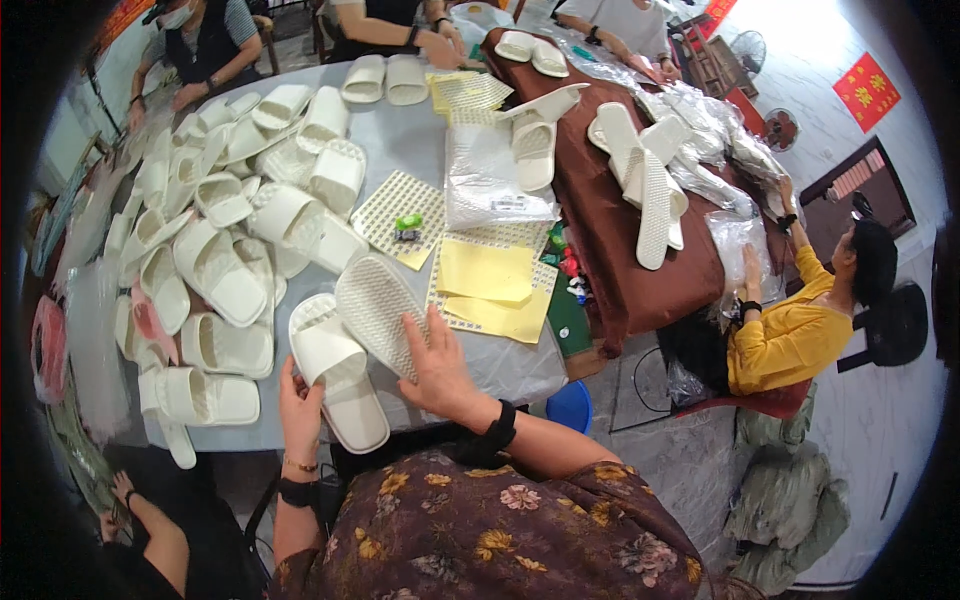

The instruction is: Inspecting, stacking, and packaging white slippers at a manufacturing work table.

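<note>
My left hand (300,408) grips the side of a white slide slipper (338,375) at the table's near edge, its strap facing up. In my right hand (440,368) is a second white slipper (380,310), sole side up, with the textured tread showing. The two slippers are side by side and slightly overlap from this view. To their left lies a large heap of white slippers (215,265). Beyond them a sheet of small stickers (400,212) carries a small green object (408,227). More yellow sheets (488,275) lie just past my right hand.
A stack of clear plastic bags (492,180) lies mid-table with slippers on its right side. A brown-covered surface (590,190) on the right holds more slippers. A person in yellow (795,335) handles plastic bags there; others work across the table. A blue bin (570,405) stands below.
</note>
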`<state>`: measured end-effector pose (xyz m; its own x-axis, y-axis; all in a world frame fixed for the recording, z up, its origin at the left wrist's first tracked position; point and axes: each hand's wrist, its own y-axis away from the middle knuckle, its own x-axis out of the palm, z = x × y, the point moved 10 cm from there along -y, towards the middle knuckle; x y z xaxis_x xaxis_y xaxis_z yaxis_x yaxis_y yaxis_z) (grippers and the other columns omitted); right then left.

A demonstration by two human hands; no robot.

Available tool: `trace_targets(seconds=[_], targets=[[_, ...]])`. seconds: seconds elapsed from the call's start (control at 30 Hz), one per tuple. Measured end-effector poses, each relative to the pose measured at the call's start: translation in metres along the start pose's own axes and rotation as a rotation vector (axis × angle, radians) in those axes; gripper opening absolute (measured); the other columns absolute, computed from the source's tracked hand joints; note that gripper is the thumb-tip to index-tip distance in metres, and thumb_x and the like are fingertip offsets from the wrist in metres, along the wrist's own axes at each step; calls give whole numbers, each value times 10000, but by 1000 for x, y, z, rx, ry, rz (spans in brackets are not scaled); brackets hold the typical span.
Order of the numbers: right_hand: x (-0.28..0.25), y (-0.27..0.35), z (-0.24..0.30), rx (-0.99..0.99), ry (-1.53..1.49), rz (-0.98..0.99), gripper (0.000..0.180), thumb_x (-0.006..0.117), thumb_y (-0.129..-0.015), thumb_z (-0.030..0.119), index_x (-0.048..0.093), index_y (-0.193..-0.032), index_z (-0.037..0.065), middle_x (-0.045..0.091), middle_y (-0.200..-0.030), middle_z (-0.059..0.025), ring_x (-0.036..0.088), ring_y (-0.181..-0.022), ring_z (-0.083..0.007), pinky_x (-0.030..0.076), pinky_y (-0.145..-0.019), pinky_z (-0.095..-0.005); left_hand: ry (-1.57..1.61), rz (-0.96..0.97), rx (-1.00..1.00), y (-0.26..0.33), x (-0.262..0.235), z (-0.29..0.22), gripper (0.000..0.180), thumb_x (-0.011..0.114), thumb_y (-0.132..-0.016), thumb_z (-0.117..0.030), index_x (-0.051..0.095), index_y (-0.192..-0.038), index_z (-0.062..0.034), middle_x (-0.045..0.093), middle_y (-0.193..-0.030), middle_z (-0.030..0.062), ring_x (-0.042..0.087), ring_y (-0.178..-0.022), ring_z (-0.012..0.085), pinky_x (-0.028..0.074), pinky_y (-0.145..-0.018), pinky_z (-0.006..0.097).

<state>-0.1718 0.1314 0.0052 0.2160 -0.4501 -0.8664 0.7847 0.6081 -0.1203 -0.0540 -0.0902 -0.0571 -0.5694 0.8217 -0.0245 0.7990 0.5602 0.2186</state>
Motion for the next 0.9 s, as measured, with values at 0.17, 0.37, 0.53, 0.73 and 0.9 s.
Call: trace_targets(seconds=[0.17,0.37,0.53,0.73,0.9], targets=[[-18,-6,-23,30,-322,-22,881,677,-762,190,278,-1529,23,306,-1508,-332,333,-1396,-444,285,-1151,-481,-12,-36,-62,3,-1,2,646,602,-923,-22,307,-1497,14,593,-1201,134,594,-1026,175,498,-867,304],[17,6,-63,365,-1113,292,564,526,-896,100,427,-1439,-12,643,-1221,-152,622,-1040,-223,484,-907,-346,49,-2,-15,2,5,-2,650,606,-916,-6,315,-1497,16,598,-1200,129,598,-999,140,507,-846,279],[11,3,-84,408,-693,95,513,576,-904,70,444,-1389,-29,658,-1046,-261,650,-912,-353,506,-834,-390,-3,2,-11,4,6,-3,645,613,-914,-12,332,-1494,22,602,-1187,113,606,-953,122,511,-817,264],[-11,-13,-49,175,-265,-36,544,660,-865,98,482,-1366,-14,592,-1064,-229,592,-935,-412,489,-831,-460,-333,-58,151,9,16,-22,676,649,-881,-46,360,-1488,22,583,-1218,129,590,-1014,178,492,-887,320],[-37,-9,-33,-31,-63,-261,511,723,-793,81,552,-1269,8,579,-1051,-217,593,-927,-376,495,-802,-441,-892,-210,495,34,34,-76,673,718,-800,-98,461,-1416,-12,527,-1252,211,516,-1152,360,427,-1002,437]])
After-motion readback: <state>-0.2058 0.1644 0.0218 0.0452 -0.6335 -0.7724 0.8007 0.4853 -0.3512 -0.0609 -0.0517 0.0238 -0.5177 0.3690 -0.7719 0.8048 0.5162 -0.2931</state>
